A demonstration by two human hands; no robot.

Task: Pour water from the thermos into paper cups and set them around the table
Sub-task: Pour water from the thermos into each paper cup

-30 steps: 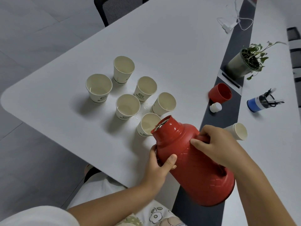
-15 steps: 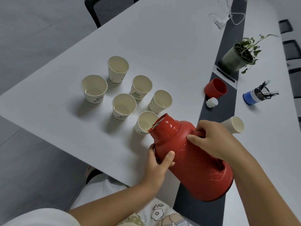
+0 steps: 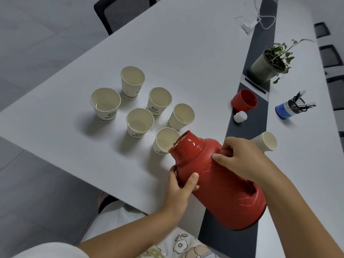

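step in hand: pouring. the red thermos [image 3: 219, 181] is tilted, its mouth over the nearest paper cup [image 3: 164, 141]. left hand [image 3: 181, 185] fingers grasp the body; right hand [image 3: 240, 158] fingers are clenched on the handle. next move, by judgement: level the thermos before overfilling. count: six upright cups clustered on the worktop [image 3: 186, 53], one cup lying sideways [image 3: 266, 141], one thermos.

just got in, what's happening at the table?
A person is pouring from a red thermos, tilted so its mouth sits over the nearest paper cup. The right hand grips the handle; the left hand supports the body from below. Five more cups stand clustered on the table, with some droplets between them. Another cup lies tipped behind the right hand. The thermos's red cap and white stopper sit aside on the dark strip.
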